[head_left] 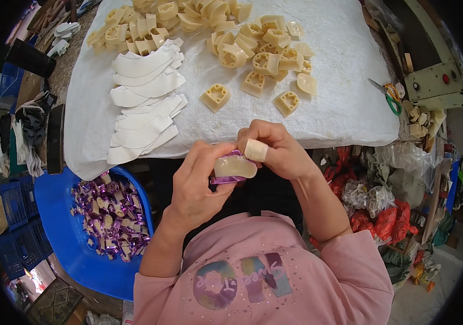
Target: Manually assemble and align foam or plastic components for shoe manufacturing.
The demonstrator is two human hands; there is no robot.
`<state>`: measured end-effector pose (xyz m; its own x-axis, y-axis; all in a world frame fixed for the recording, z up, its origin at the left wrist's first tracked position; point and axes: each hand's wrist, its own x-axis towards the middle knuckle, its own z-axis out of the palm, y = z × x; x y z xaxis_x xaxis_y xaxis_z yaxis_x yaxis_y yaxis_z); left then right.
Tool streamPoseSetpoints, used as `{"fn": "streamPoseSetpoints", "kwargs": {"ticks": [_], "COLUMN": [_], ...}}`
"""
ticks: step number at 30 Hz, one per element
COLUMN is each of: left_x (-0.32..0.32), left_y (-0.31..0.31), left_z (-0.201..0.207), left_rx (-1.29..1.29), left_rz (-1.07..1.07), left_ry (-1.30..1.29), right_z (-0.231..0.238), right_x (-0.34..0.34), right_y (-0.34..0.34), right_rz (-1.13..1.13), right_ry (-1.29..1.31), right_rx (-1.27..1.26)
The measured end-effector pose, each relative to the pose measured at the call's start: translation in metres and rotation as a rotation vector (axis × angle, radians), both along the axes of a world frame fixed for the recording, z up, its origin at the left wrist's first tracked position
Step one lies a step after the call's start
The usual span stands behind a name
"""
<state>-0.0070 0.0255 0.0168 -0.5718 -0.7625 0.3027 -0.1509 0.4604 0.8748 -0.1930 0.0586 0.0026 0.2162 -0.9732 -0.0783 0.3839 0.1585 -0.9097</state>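
Note:
In front of my body, just beyond the near edge of the white-covered table, my left hand (196, 176) grips a cream plastic shoe heel (236, 167) partly covered in shiny purple sheeting. The heel's smooth cream face points up, with purple along its rim. At its far right edge my right hand (283, 154) is closed, fingers bent against the purple covering; a tan tape wrap (256, 150) is round one finger. Overlapping curved white strips (147, 89) with notched edges lie on the table's left. Bare cream heels (266, 62) are heaped farther back, two (215, 98) nearer me.
A blue tub (61, 227) at lower left holds many purple-covered heels (112, 216). Green- and orange-handled scissors (388, 97) lie by the table's right edge, near a grey-green control box (441, 84). Red plastic bags (386, 222) crowd the lower right.

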Motion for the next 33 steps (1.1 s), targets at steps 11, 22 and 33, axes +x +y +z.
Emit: {"fn": "streamPoseSetpoints", "kwargs": {"ticks": [11,22,33], "left_x": [-0.011,-0.025,-0.025], "left_y": [-0.001,0.01,0.007], "left_z": [-0.005,-0.016,-0.021], "left_rx": [-0.204,-0.354,-0.518], "left_rz": [0.041,0.283,0.432], "left_ry": [0.042,0.009,-0.025], "right_z": [0.002,-0.013,-0.008], "right_x": [0.011,0.035,0.044], "right_y": [0.009,0.019,0.019], "right_rz": [-0.194,-0.376,-0.388], "right_ry": [0.28,0.375,0.505], "right_rx": [-0.123,-0.109,-0.127]}}
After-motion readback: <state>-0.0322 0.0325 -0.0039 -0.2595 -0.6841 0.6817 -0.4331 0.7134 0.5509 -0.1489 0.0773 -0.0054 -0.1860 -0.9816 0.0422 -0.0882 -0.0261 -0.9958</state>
